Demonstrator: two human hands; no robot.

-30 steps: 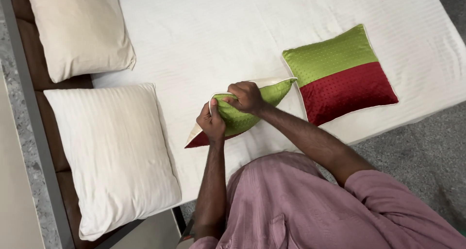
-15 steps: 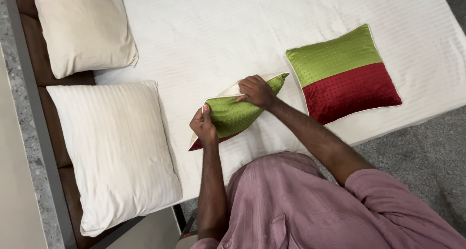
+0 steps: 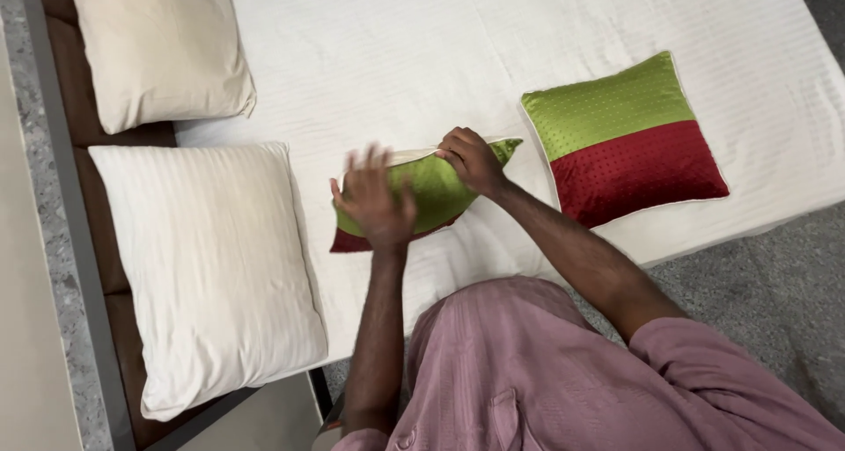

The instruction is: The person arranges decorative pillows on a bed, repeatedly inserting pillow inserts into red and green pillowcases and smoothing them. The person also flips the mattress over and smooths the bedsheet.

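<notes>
Your left hand (image 3: 374,200) has let go of the green-and-red cushion (image 3: 431,191) and now hovers spread over it. Your right hand (image 3: 471,159) still pinches its top edge. Cushion now upright on the bed sheet (image 3: 396,64).

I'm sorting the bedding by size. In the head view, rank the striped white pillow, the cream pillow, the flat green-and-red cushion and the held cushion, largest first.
1. Striped white pillow
2. Cream pillow, partly cut off, so unsure
3. Flat green-and-red cushion
4. Held cushion, seen edge-on and partly hidden
</notes>
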